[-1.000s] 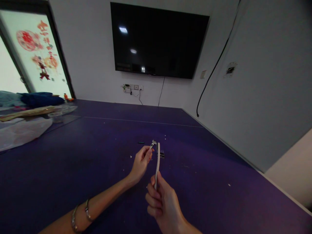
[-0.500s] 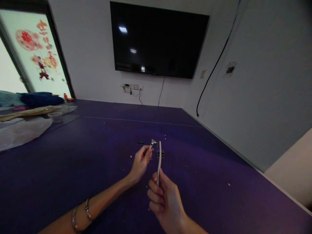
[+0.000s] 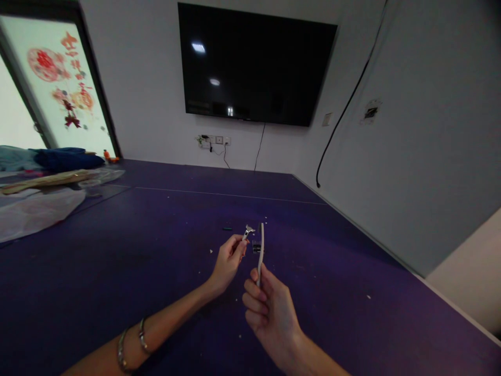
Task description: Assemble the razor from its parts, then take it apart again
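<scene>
My left hand [image 3: 227, 263] is closed around the handle of a small razor [image 3: 248, 231], its silvery head pointing up and slightly right. To the right and nearer, my right hand [image 3: 274, 310] pinches the lower end of a white toothbrush [image 3: 261, 253]. The toothbrush stands almost upright, its dark bristles turned left toward the razor head, with a small gap between them. Behind the toothbrush lies a small dark case-like object [image 3: 256, 247], partly covered; its kind is unclear. Most of the razor's handle is hidden in my left hand.
The purple surface [image 3: 156, 271] carries scattered white bits and a thin green piece [image 3: 227, 228]. Clear plastic bags [image 3: 43, 211] and blue cloth [image 3: 68, 159] lie at left. A black cable [image 3: 342, 115] hangs at right, and a television [image 3: 256, 62] is on the wall.
My right hand has moved slightly up and to the right with the toothbrush, widening the gap to the razor. The left hand has barely moved and still holds the razor.
</scene>
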{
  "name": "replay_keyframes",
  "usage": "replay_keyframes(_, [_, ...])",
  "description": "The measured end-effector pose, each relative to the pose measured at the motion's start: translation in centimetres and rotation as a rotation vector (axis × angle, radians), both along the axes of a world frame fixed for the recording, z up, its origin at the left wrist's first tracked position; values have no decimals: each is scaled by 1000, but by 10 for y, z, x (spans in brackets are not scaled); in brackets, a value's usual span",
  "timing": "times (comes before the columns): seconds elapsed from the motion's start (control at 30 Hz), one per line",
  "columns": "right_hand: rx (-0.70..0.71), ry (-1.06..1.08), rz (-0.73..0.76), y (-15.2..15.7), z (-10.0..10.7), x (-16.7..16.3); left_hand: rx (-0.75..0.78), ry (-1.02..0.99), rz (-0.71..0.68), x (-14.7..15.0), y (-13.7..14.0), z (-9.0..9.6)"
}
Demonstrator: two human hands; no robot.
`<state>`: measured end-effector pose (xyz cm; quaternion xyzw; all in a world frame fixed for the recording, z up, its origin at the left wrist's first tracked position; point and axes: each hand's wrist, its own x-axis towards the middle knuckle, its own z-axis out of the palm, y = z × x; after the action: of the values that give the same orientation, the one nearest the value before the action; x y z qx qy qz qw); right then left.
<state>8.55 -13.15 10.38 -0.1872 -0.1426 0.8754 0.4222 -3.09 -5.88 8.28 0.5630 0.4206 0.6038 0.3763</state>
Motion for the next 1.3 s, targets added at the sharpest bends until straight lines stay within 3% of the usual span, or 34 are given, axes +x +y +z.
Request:
replay_keyframes(0.2, [-50,-2,118,-7,-6,-1,-9,-7,2,0,1,-1])
replay_keyframes(0.4, [-10,-4,29,-2,0,2,-10,-3,-16,1,0,-1])
replay_keyframes(0.57, [-43,-21,146,-12,-3,1,-24,-46,-14,2,0,-1])
replay_keyframes(0.67, [-13,-40,124,-11,-1,4,-45,-88,-24,0,2,0])
replay_keyframes(0.87, [257,-152,-142,33,20,24,-50,-15,-62,-4,9,2])
replay_keyframes(1.03, [676,-447,-343,84,35,53,-69,42,-113,-7,10,6])
replay_keyframes(1.17, [904,-844,-412,118,32,79,-88,-64,-216,-7,9,6])
replay_keyframes(1.3, [1050,-1134,-314,131,23,93,-163,-161,-299,-8,7,4])
